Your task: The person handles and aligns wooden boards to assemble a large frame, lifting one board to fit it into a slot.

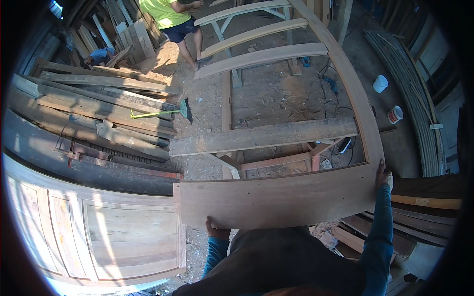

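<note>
A wide, flat wooden board (276, 197) lies across in front of my body, with a few small dark holes and a stepped left end. At its right end it meets a long wooden side piece (340, 59) that runs away to the far side, so the two form a corner. My left hand (217, 230) is closed on the board's near edge, thumb on top. Around the outer edge at the right corner, my right hand (384, 176) is closed, its fingers partly hidden. A rough plank (266, 135) crosses beyond the board, over a reddish wooden support (281, 161).
Stacked timber (98, 103) and a green-handled broom (158, 114) lie left, above a panelled door (133, 232). A person in a yellow shirt (163, 15) stands far off; another bends by the planks. Two white buckets (380, 84), cables and a power tool (330, 85) lie right.
</note>
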A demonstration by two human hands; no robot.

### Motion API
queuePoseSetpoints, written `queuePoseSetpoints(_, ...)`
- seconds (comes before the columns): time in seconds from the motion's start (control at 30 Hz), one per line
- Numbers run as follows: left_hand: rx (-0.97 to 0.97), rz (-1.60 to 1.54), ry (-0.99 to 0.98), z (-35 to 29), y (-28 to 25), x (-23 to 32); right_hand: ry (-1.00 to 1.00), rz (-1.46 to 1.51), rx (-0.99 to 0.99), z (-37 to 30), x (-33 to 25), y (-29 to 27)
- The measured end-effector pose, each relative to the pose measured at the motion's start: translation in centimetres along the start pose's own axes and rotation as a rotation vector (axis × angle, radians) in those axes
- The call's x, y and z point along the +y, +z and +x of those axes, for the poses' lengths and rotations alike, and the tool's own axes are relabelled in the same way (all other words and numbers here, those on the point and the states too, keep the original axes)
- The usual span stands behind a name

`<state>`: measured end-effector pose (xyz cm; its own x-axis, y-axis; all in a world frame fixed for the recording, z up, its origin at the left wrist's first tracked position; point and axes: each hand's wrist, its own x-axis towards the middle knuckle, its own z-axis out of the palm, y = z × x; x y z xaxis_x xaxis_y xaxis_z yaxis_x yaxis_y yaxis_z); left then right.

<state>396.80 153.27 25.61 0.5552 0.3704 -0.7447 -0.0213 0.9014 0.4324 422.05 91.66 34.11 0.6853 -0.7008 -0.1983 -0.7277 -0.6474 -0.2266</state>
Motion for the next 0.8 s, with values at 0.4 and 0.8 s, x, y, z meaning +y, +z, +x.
queuePoseSetpoints(0.4,-0.025,-0.019,-0.016,1.1,-0.5,-0.4,-0.032,0.024,0.049,0.3,0.5,0.5)
queuePoseSetpoints(0.8,-0.085,0.1,-0.006,3.4,-3.9,-0.4,-0.036,0.008,0.051,0.0,0.6,1.4)
